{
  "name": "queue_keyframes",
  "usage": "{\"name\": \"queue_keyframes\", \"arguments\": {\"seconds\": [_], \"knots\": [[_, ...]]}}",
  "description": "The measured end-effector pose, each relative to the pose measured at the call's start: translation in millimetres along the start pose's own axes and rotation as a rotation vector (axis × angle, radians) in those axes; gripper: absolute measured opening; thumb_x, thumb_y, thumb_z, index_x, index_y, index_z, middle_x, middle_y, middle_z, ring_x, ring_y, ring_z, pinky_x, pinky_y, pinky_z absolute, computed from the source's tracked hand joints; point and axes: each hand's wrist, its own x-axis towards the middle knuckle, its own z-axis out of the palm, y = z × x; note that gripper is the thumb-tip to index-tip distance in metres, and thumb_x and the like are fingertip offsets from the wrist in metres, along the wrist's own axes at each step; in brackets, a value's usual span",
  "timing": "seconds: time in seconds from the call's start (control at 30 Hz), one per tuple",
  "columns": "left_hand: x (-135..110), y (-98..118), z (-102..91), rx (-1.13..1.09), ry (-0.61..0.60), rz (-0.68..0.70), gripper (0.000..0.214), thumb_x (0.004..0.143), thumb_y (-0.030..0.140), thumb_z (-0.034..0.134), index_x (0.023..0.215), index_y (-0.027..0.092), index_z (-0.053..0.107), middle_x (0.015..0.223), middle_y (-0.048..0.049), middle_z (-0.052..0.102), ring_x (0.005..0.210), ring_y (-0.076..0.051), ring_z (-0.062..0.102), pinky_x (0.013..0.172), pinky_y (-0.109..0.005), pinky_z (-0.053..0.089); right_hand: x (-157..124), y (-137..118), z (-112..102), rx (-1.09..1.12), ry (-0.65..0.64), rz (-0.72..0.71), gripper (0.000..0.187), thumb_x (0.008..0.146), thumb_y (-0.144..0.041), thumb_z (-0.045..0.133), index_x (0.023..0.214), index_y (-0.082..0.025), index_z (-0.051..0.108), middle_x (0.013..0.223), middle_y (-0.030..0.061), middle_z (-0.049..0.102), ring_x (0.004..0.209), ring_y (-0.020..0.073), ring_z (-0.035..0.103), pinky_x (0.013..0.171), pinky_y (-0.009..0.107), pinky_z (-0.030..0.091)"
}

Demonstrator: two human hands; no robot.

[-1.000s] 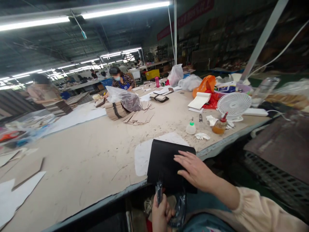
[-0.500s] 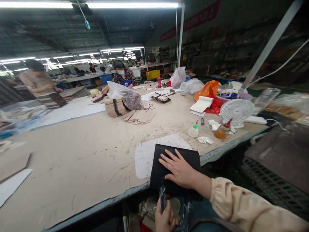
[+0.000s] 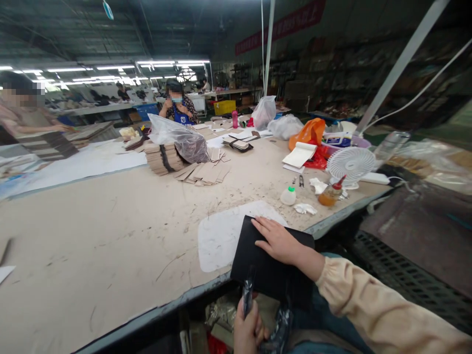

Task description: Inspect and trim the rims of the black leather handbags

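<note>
A flat black leather-like bag (image 3: pixel 254 255) lies tilted over the front edge of the worktable, partly on a white sheet (image 3: pixel 217 236). My right hand (image 3: pixel 276 241) rests palm down on its upper part, fingers stretched toward the top left edge. Below the edge, my left hand (image 3: pixel 249 327) grips a dark handle (image 3: pixel 248 297) wrapped in clear plastic, close to the bag's lower side. Another plastic-wrapped loop (image 3: pixel 282 327) hangs beside that hand. The bag's lower end is in shadow and hard to make out.
To the right stand a green-capped bottle (image 3: pixel 288 196), a red-tipped glue bottle (image 3: pixel 331 193), small snips (image 3: pixel 301 181) and a white fan (image 3: pixel 350 166). Further back are stacked beige pieces (image 3: pixel 162 160) under a plastic bag (image 3: pixel 180 137). Two people work across the table (image 3: pixel 110 221).
My view has shifted a little to the right. On the bag, my right hand has slid toward its upper edge, and the bag is tilted more. My left hand keeps its hold.
</note>
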Motion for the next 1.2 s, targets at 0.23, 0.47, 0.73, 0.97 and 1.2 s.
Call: {"name": "queue_keyframes", "arguments": {"seconds": [0.23,0.47,0.73,0.97,1.2], "knots": [[-3.7,1.0,8.6,0.003,0.044,0.004,0.059,0.056,0.058,0.069,0.095,0.016,0.054,0.039,0.0139,0.020,0.033,0.000,0.013,0.036,-0.017,0.028,5.7,28.8,-7.2,0.175,-0.026,0.226,0.073,0.077,-0.053,0.049,0.137,-0.016,0.033,0.132,0.0106,0.047,0.119,0.0239,0.045,0.100,0.037,0.034],[-3.9,-7.4,12.4,0.025,0.098,-0.025,0.058,0.056,0.059,0.068,0.093,0.017,0.052,0.038,0.0140,0.023,0.031,0.000,0.013,0.036,-0.017,0.027,21.9,16.8,-1.0,0.066,-0.021,0.293,0.059,0.077,-0.061,0.044,0.119,-0.021,0.055,0.119,0.0081,0.058,0.109,0.0250,0.052,0.091,0.036,0.040],[-3.6,-11.4,11.5,0.035,0.103,-0.020,0.053,0.060,0.058,0.066,0.092,0.017,0.051,0.038,0.0142,0.021,0.032,0.000,0.012,0.037,-0.018,0.029,26.4,21.1,2.9,0.046,-0.055,0.320,0.054,0.078,-0.058,0.044,0.114,-0.019,0.057,0.113,0.0103,0.059,0.105,0.0253,0.052,0.087,0.036,0.040],[0.4,-16.8,8.0,0.065,0.109,-0.004,0.052,0.061,0.057,0.066,0.091,0.016,0.052,0.038,0.0140,0.023,0.030,-0.001,0.014,0.036,-0.018,0.030,34.1,28.5,6.1,0.083,-0.153,0.291,0.059,0.071,-0.053,0.056,0.120,-0.020,0.053,0.118,0.0094,0.056,0.108,0.0252,0.050,0.090,0.035,0.038],[0.8,-15.0,11.5,0.034,0.107,-0.023,0.049,0.064,0.053,0.066,0.093,0.016,0.052,0.038,0.0139,0.023,0.031,-0.001,0.014,0.036,-0.018,0.029,41.3,19.9,11.5,0.056,-0.052,0.350,0.053,0.080,-0.059,0.040,0.111,-0.020,0.059,0.110,0.0109,0.060,0.105,0.0262,0.053,0.088,0.038,0.039]]}}
